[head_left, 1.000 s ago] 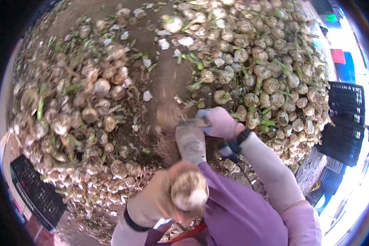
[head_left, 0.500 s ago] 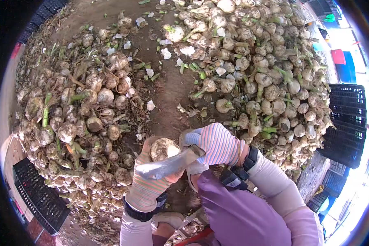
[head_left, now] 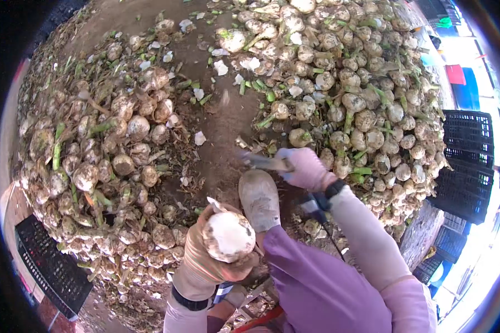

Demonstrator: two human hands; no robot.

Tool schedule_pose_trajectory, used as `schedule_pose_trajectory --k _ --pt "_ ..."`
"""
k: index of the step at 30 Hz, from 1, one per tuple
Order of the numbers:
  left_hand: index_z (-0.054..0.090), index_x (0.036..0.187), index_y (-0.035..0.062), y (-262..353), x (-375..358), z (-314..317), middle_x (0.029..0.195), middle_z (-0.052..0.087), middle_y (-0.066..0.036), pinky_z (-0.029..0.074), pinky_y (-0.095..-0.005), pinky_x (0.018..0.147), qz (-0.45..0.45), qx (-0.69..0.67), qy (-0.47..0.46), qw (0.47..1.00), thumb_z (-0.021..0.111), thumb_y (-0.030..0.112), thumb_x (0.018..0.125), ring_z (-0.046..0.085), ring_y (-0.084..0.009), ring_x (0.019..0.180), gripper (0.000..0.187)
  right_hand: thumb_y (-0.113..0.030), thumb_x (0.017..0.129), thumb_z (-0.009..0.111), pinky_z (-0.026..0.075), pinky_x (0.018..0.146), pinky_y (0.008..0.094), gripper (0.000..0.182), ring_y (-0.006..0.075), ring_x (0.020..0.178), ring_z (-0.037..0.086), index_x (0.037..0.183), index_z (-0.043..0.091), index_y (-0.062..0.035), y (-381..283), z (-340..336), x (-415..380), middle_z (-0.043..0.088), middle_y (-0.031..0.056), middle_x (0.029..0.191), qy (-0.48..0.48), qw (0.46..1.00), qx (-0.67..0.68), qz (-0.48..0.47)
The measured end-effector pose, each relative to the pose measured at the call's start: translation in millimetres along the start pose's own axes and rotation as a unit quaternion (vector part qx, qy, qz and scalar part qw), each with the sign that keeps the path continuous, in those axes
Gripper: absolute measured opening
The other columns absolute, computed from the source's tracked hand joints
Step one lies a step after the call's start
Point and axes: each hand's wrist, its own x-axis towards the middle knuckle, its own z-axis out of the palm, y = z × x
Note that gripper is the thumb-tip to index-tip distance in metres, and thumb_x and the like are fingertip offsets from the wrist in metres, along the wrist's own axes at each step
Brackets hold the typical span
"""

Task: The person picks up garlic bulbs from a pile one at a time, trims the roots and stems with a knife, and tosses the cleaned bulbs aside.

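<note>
My left hand (head_left: 208,250), in a striped glove, is closed round a large garlic bulb (head_left: 229,236) whose white cut face is turned up. To the right and further forward, my right hand (head_left: 305,169) is wrapped round the handle of a knife (head_left: 264,161). The knife's blade is blurred by motion, points left and stands apart from the bulb, above my shoe (head_left: 259,200). Dirty bulbs with green stems lie in a left heap (head_left: 137,127) and a right heap (head_left: 366,120).
Black plastic crates stand at the right (head_left: 468,161) and at the lower left (head_left: 53,266). A strip of bare soil (head_left: 228,127) with white peel scraps and cut stems runs between the heaps. A blue container (head_left: 468,89) is at the upper right.
The knife has left the bulb and moved up and right with my right hand. My left hand has come lower, and the bulb now shows a broad white face. My shoe has come into view between my hands.
</note>
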Motion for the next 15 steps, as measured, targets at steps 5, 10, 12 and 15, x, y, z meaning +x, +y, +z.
schedule_pose_trajectory --k 5,10,12,15 --pt "0.051 0.107 0.0063 -13.8 26.4 -13.1 0.082 0.056 -0.008 0.045 -0.0325 0.058 0.03 -0.447 -0.052 0.893 0.048 0.06 0.081 0.054 -0.0184 0.061 0.06 -0.023 0.073 0.066 0.046 0.061 0.0319 0.025 0.0211 0.062 0.056 0.086 0.06 -0.0021 -29.9 1.2 -21.2 0.058 0.0135 0.069 0.075 0.952 0.291 -0.055" --pt "0.048 0.094 0.0105 -11.0 35.4 27.2 0.07 0.041 -0.001 0.033 -0.0294 0.049 0.111 -0.629 -0.006 0.769 0.04 0.044 0.09 0.034 -0.0106 0.045 0.034 -0.021 0.076 0.066 0.046 0.065 0.0291 0.024 0.0167 0.067 0.057 0.092 0.061 -0.004 -68.1 -0.6 -27.9 0.061 0.0097 0.075 0.046 0.886 0.447 -0.118" --pt "0.049 0.094 0.0106 -15.9 40.0 37.8 0.085 0.054 -0.003 0.04 -0.0303 0.05 0.143 -0.67 -0.094 0.722 0.045 0.033 0.089 0.047 -0.0097 0.052 0.023 -0.009 0.078 0.062 0.046 0.069 0.0302 0.018 0.0138 0.074 0.057 0.095 0.06 -0.003 -66.5 -7.5 -24.8 0.063 0.0089 0.083 0.033 0.893 0.401 -0.201" --pt "0.048 0.105 0.0086 -1.4 40.5 44.4 0.098 0.052 -0.007 0.041 -0.0307 0.065 0.159 -0.683 -0.104 0.706 0.048 0.034 0.088 0.048 -0.0133 0.073 0.031 -0.023 0.08 0.062 0.048 0.068 0.0289 0.027 0.0127 0.074 0.059 0.096 0.062 -0.0014 -31.5 51.2 -7.0 0.065 0.0072 0.083 -0.039 0.875 0.479 -0.056"
